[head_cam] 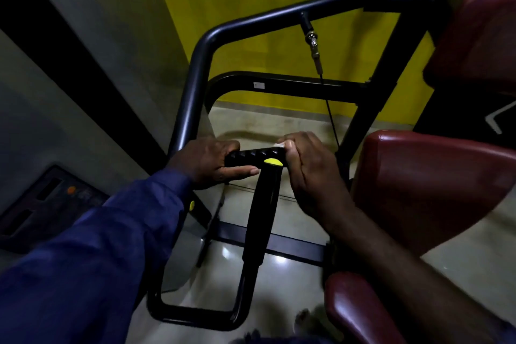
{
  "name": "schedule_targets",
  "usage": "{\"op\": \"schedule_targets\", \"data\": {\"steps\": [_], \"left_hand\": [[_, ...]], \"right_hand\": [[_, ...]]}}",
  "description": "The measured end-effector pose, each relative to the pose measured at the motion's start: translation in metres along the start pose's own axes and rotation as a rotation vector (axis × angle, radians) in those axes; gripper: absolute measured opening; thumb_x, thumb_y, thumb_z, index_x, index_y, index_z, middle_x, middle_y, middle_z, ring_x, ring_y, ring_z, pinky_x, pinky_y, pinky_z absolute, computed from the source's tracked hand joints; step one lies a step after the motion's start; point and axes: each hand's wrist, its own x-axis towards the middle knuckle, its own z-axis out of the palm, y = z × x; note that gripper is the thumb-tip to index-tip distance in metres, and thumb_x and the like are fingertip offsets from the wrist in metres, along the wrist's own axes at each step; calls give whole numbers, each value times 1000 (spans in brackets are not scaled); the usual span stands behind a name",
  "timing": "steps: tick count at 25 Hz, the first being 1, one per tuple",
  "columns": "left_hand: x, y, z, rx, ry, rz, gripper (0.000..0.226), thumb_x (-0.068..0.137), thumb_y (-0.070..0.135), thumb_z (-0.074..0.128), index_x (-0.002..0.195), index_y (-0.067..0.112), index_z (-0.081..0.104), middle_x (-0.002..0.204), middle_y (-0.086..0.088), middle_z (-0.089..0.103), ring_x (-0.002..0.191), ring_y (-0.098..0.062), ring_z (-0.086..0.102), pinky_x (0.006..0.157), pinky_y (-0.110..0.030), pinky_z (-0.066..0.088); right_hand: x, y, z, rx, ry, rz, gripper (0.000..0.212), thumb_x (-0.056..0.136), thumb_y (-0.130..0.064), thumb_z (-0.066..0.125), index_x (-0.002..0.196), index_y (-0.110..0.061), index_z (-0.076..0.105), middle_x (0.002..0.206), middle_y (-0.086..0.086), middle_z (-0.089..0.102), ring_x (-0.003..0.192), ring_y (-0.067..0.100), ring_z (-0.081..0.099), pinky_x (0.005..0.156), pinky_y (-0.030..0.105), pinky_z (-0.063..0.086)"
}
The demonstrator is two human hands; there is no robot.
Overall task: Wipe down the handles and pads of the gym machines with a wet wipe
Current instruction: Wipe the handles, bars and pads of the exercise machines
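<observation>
Blue sleeve (97,246); left hand (212,160) grips ribbed handle (257,154), right hand (307,167) pinches wet wipe (279,144) round it, mid-wipe; next, probably slide left.

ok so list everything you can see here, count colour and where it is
ribbed handle: one, black, horizontal between the hands
second grip: one, black, running down below the handle
end cap: one, yellow, on top of the second grip
wet wipe: one, white, mostly hidden at the handle's right end
machine frame: one, black tubing, behind and left
cable: one, black, hanging behind
pads: three, dark red, right side
wall: one, yellow, far
floor: one, pale, glossy
console: one, dark, orange button, lower left
left hand: one, blue sleeve, grips the handle's left end
right hand: one, bare forearm, holds the wipe on the handle
</observation>
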Motion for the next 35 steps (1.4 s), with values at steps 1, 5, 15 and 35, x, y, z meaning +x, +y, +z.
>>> {"op": "schedule_targets", "data": {"steps": [1, 5, 15, 35], "left_hand": [[0, 1, 0, 12, -1, -19, 91, 71, 104, 14, 80, 23, 53, 76, -2, 64, 73, -28, 64, 58, -35, 38], [0, 6, -2, 76, -51, -86, 104, 69, 106, 8, 88, 16, 57, 82, -8, 67, 78, -33, 65, 64, -41, 49], [-71, 6, 10, 18, 268, -707, 143, 49, 82, 81, 162, 22, 19, 169, -7, 11, 153, -33, 20, 124, -58, 23], [-71, -5, 18, -74, 330, -535, 128, 60, 45, 95, 161, 17, 22, 169, 0, 16, 150, -28, 30, 113, -54, 44]], "right_hand": [[15, 6, -7, -120, -146, -50, 23, 108, -14, 42, 89, -10, 55, 90, 9, 63, 83, 28, 63, 74, 43, 51], [60, 18, -38, -277, -595, -257, 32, 108, -26, 42, 84, -12, 59, 81, 11, 66, 75, 36, 64, 70, 47, 52], [148, -9, 7, -85, -1421, -538, 36, 103, -42, 59, 138, -39, 64, 143, -22, 59, 127, -2, 58, 108, 21, 45], [145, -32, 98, 188, -1647, 86, 33, 104, -38, 60, 117, -8, 63, 100, 11, 67, 89, 26, 66, 76, 34, 55]]}}
